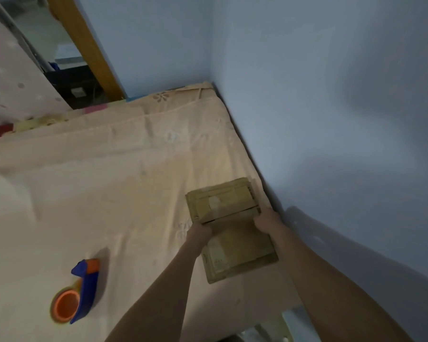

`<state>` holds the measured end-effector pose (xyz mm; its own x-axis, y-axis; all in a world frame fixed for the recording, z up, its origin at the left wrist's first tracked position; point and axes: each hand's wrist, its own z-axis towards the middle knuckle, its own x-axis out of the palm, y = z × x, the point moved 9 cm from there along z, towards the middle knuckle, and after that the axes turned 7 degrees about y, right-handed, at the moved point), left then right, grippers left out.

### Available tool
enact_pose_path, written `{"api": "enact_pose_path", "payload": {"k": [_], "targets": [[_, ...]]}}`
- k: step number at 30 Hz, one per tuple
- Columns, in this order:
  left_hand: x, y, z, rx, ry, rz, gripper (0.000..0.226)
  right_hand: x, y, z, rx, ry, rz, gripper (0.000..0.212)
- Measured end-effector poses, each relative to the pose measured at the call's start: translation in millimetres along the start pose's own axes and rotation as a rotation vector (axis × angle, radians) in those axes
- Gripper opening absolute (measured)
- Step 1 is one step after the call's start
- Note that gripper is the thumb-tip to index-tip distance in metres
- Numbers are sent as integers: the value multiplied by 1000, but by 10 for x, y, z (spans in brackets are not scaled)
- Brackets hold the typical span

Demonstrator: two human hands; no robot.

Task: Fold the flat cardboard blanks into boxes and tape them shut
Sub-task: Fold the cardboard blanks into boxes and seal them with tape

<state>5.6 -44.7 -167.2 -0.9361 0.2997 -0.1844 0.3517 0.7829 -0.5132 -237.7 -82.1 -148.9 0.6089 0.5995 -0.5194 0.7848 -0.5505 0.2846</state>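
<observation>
Both hands on the stack of cardboard blanks [232, 228] at lower right of frame, on the bed [109, 193] just beside the wall [331, 119]; left hand [200, 230] and right hand [266, 222] each curled onto the top blank's near edge, probably to lift it off; tape dispenser [77, 292] lower left, well apart; open room is leftward, wall blocks the right.

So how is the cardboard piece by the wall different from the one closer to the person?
The far cardboard piece looks thicker, like a stack or a part-folded box; the near cardboard piece lies flat and thin on the bed sheet. The far one sits closer to the wall. Both hands, left hand and right hand, grip the far one's near edge; neither is seen gripping the near one. Both are brown with pale patches.
</observation>
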Motion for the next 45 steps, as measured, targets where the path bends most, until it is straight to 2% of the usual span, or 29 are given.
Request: {"api": "enact_pose_path", "payload": {"k": [7,11,15,18,20,23,26,29,32,38,42,45], "targets": [[-36,16,-2,-11,-31,-23,30,6,82,-30,-1,-8,157,31],[-149,-2,-56,-27,-102,-6,13,-23,156,-65,-30,-26,219,24],[-320,-53,-110,28,-145,13,24,-70,302,-155,-81,-46,312,16],[-496,-23,-216,55,-179,-13,18,-89,437,-284,-117,-33,347,18],[-616,33,-283,73,-195,-51,26,-72,531,-370,-147,-10,297,25],[-804,154,-340,107,-210,-100,45,-39,724,-540,-184,-3,245,48],[-998,333,-428,134,-229,-145,52,47,980,-783,-235,9,264,47],[-1188,511,-617,156,-248,-205,65,169,1229,-987,-319,-5,240,59],[-1438,555,-950,185,-324,-102,78,327,1454,-1205,-410,-45,183,53],[-2039,498,-1443,400,-402,206,75,751,1906,-1823,-678,-99,-66,23],[-2317,662,-1631,500,-313,124,75,1105,2073,-2170,-779,-67,-176,12],[-2375,844,-1722,559,-273,103,56,1348,2145,-2358,-845,-67,-226,16]]}}
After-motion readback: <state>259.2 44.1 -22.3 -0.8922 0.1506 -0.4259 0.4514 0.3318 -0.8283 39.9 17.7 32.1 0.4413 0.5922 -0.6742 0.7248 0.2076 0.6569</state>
